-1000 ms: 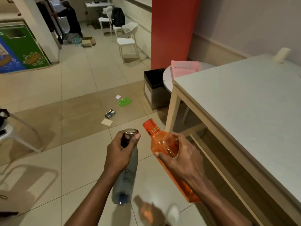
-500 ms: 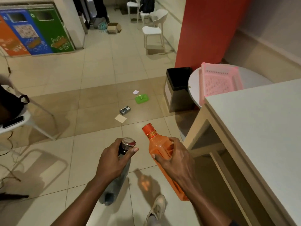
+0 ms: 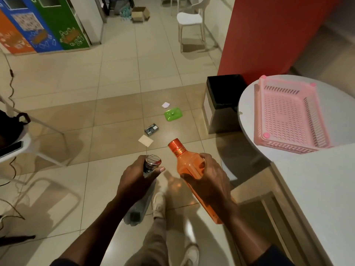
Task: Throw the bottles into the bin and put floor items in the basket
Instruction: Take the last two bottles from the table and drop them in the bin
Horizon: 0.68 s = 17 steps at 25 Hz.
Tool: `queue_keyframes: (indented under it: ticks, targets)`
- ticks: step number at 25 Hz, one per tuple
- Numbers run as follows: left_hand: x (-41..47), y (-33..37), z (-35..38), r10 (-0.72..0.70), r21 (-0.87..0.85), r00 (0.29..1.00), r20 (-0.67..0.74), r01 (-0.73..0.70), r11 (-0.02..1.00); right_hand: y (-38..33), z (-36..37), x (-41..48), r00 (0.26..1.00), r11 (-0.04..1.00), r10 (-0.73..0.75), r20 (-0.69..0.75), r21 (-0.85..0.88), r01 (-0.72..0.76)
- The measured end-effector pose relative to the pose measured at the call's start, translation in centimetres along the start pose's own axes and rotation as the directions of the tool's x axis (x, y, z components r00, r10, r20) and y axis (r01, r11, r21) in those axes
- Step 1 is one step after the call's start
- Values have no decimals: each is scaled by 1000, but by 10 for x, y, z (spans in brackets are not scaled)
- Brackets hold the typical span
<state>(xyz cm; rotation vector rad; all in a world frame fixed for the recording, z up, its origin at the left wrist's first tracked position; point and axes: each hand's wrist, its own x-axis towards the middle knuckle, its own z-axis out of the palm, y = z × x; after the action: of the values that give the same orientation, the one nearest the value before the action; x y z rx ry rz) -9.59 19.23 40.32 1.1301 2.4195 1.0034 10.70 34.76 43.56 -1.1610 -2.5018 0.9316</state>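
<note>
My left hand (image 3: pixel 137 182) grips a clear grey bottle (image 3: pixel 141 206) just under its silver cap. An orange bottle (image 3: pixel 187 166) is held by my right hand (image 3: pixel 211 181) around its body, neck pointing forward. Ahead on the floor lie a green lid (image 3: pixel 173 114), a small white paper (image 3: pixel 165 105), a grey box (image 3: pixel 151 129) and a beige card (image 3: pixel 145 140). A black-lined bin (image 3: pixel 223 96) stands beside the round white table (image 3: pixel 245 104), which carries an empty pink basket (image 3: pixel 288 116).
A red pillar (image 3: pixel 269 35) rises behind the bin. A long white table (image 3: pixel 326 198) runs along my right. White chair (image 3: pixel 190 20) stands far ahead, coloured recycling bins (image 3: pixel 38 25) at far left. A chair with a dark bag (image 3: pixel 11 129) and cables sits at left.
I have walked forward. The bin, round table and basket have come closer and into full view; the floor items are nearer. Both hands keep holding their bottles.
</note>
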Motion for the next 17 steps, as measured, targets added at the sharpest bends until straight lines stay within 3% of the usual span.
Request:
queue_keyframes:
  ticks: [2,7,13,17]
  targets:
    - [39,-9,7,75,15,997,18,-76,997,1,7,35,1000,1000,2,-26,-27,-2]
    - [169,-30,14,82,24,989,123,-86,996,-4,13,143,980,980,196,-38,-23,-197]
    - [320,-25,12,214,23,954,211,-223,974,-11,0,244,953,958,268,-142,-68,-280]
    - [400,-13,28,240,-14,949,206,-243,970,2,-13,304,926,939,331,-181,-31,-342]
